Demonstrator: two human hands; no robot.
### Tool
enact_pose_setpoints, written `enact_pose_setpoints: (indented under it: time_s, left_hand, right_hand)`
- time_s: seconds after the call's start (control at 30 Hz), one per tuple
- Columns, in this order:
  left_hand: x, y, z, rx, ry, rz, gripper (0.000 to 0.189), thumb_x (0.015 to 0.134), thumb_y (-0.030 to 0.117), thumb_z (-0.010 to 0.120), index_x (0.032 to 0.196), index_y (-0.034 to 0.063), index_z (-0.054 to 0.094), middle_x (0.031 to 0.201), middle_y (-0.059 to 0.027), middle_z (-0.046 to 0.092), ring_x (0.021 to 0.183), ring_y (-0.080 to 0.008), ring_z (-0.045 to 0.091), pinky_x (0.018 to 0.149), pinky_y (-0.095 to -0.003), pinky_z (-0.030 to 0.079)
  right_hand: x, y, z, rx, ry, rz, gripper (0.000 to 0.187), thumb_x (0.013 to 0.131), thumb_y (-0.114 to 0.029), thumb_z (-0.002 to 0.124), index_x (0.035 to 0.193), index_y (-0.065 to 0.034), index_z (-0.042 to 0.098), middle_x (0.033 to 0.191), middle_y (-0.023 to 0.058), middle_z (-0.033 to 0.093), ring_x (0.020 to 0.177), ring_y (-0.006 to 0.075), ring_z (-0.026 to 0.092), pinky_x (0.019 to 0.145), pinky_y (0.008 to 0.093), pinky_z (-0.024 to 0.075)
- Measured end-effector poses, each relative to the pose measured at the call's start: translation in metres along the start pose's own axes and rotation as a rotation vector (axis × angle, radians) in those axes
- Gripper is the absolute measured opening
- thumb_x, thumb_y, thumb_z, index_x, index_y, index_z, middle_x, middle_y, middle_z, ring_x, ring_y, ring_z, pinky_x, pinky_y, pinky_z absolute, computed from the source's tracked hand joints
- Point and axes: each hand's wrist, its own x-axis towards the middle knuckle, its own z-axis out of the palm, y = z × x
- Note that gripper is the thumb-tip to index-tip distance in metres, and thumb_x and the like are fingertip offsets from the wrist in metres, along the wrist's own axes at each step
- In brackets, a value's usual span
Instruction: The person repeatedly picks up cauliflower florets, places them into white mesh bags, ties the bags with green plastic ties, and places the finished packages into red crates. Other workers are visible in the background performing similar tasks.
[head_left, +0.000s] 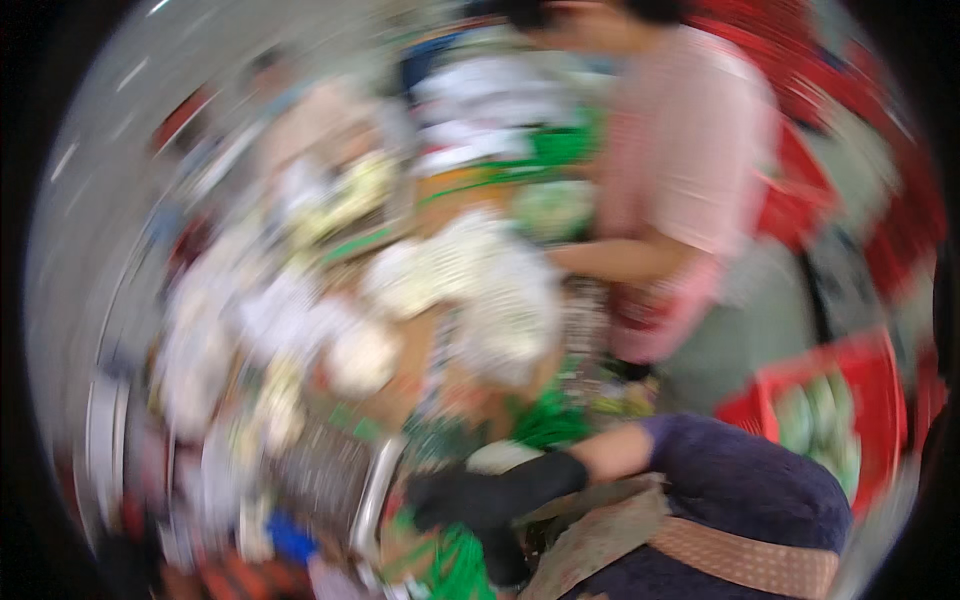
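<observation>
The picture is strongly blurred by motion. A forearm in a black glove or sleeve, which looks like my right hand (450, 496), reaches in from the lower right over green netting or ties (457, 562). Below it, a second dark shape may be my left hand (502, 551); its fingers cannot be made out. What either hand holds is unclear. A whitish rounded thing (502, 454) lies just above the black-covered wrist. Farther up are pale, round vegetables (364, 356) and white or clear wrapped bundles (506, 330). A metal-rimmed tray or scale (322, 469) stands left of my hands.
Across the work area, a co-worker in a pink top (690, 150) reaches towards the wrapped bundles. Another person (322, 120) is at the upper left. A red crate of pale green vegetables (892, 420) stands at the right, with more red crates (802, 180) behind.
</observation>
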Motion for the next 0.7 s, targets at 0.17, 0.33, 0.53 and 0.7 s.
enact_pose_setpoints:
  time_s: [0.17,0.33,0.53,0.7]
  left_hand:
    - [0.013,0.021,0.011,-0.325,-0.188,0.042,0.040,0.079,0.019,0.054,0.115,0.0033,0.044,0.105,-0.0121,0.045,0.104,-0.0281,0.040,0.087,-0.0381,0.031]
    - [0.012,0.059,0.037,-0.663,-0.441,0.020,0.042,0.082,0.024,0.049,0.118,0.0032,0.043,0.109,-0.0121,0.045,0.107,-0.0272,0.039,0.089,-0.0380,0.032]
    - [-0.019,0.149,0.050,-1.034,-0.871,-0.044,0.044,0.086,0.030,0.044,0.121,0.0031,0.041,0.114,-0.0120,0.044,0.110,-0.0260,0.039,0.092,-0.0378,0.032]
    - [-0.084,0.240,0.064,-1.250,-1.294,-0.145,0.047,0.089,0.035,0.040,0.123,0.0031,0.039,0.119,-0.0119,0.043,0.113,-0.0251,0.039,0.094,-0.0377,0.033]
  right_hand:
    - [-0.001,0.011,-0.015,-0.246,0.148,-0.259,0.026,0.080,-0.025,0.060,0.087,-0.0025,0.050,0.082,0.0093,0.051,0.080,0.0164,0.050,0.070,0.0298,0.0417]
    - [-0.161,0.011,-0.068,-0.270,0.627,0.127,0.078,0.082,-0.029,0.060,0.140,-0.0093,0.012,0.138,0.0212,0.023,0.112,0.0257,0.044,0.088,0.0327,0.0407]
    - [-0.364,-0.016,0.000,-0.411,1.095,0.307,0.086,0.084,-0.029,0.059,0.140,-0.0094,-0.003,0.142,0.0144,0.019,0.126,0.0227,0.027,0.101,0.0350,0.0283]
    - [-0.407,-0.044,0.046,0.791,1.218,-0.540,0.061,0.087,-0.042,0.049,0.133,-0.0049,0.032,0.129,0.0107,0.042,0.116,0.0174,0.041,0.100,0.0314,0.0307]
